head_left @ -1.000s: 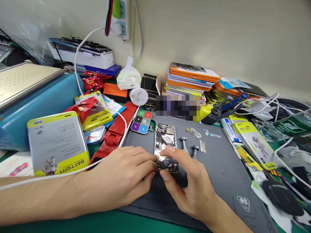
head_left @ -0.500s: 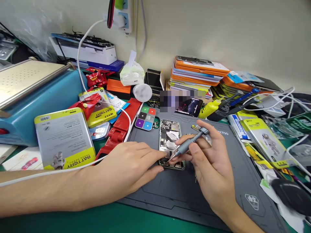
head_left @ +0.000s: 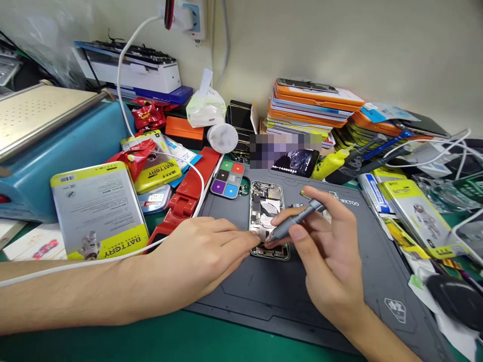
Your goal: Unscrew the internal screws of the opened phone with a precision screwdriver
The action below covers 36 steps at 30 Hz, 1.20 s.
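An opened phone, its inner parts bare, lies on the dark grey work mat. My left hand reaches in from the left and grips the lower left edge of the phone, fingers close together and the fingertips over its inside. My right hand is closed around a grey precision screwdriver. The screwdriver slants down to the left, and its tip is at the lower part of the phone, beside my left fingertips. Exactly what the tip touches is too small to make out.
A tray with coloured squares stands up-left of the phone. A lit phone screen is behind it. Left are a red tool, battery packs and a blue machine. A white cable crosses my left forearm.
My left fingers have moved slightly right and closed up over the phone's lower edge. The screwdriver has tipped a little flatter, and its shaft shows less. The whole view has shifted slightly.
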Tool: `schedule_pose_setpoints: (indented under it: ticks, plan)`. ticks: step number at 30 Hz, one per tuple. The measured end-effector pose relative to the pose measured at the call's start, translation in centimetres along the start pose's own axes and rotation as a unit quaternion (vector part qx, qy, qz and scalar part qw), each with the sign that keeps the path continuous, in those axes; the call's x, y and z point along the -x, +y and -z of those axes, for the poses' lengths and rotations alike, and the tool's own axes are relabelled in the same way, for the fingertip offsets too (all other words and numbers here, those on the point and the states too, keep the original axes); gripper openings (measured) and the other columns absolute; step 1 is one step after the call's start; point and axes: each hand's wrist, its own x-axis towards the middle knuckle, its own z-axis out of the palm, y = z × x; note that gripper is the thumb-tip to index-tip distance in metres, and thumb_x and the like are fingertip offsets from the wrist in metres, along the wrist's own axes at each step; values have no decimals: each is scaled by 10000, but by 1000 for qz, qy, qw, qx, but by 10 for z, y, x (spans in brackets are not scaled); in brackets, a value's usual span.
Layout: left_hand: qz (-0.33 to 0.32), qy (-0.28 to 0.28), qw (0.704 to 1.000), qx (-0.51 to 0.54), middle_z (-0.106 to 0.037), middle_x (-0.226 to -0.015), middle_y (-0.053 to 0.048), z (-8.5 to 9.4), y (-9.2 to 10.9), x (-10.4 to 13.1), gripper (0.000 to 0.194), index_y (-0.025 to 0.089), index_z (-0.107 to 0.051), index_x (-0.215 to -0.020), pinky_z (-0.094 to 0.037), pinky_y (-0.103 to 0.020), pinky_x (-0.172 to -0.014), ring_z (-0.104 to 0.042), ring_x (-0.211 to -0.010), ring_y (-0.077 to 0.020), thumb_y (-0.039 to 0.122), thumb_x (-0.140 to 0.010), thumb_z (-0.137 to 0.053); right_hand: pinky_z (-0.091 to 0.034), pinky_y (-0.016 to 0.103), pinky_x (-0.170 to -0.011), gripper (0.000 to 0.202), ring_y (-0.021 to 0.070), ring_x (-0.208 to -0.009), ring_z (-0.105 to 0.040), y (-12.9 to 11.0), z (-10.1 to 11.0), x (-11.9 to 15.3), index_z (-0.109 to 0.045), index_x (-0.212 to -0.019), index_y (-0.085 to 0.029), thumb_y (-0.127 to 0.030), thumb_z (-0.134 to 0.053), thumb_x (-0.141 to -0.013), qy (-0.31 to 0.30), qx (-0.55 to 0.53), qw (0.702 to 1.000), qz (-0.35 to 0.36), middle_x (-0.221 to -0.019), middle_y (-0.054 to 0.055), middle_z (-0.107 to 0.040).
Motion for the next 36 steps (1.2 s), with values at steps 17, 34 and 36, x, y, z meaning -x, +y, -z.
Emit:
schedule_pose_setpoints:
  ticks: [17,34,36]
  plan:
    - [5,1,1000,-30,-783,-1074,-94,0,4,-2,280,149,-652,-1278,-633,-332,-823,-758,-971,-213,194,-1094,-447,-632,450,-903,711,252,-1153,-683,11,1,12,-343,-1607,-310,17,-543,-1009,-71,135,981,119,-1387,119,-619]
    - [-4,-14,1000,-26,-774,-1168,-72,2,5,-2,266,157,-682,-1226,-621,-367,-777,-751,-973,-223,203,-1095,-455,-620,465,-912,616,251,-1124,-684,5,1,7,-332,-1603,-363,-78,-484,-1078,-103,123,984,82,-1356,95,-623]
    - [-3,-10,1000,-27,-779,-1154,-60,2,5,-3,269,167,-681,-1240,-619,-367,-774,-752,-946,-217,218,-1100,-457,-641,436,-851,556,236,-1039,-702,4,0,5,-349,-1583,-366,-122,-474,-1100,-84,83,992,46,-1242,79,-660]
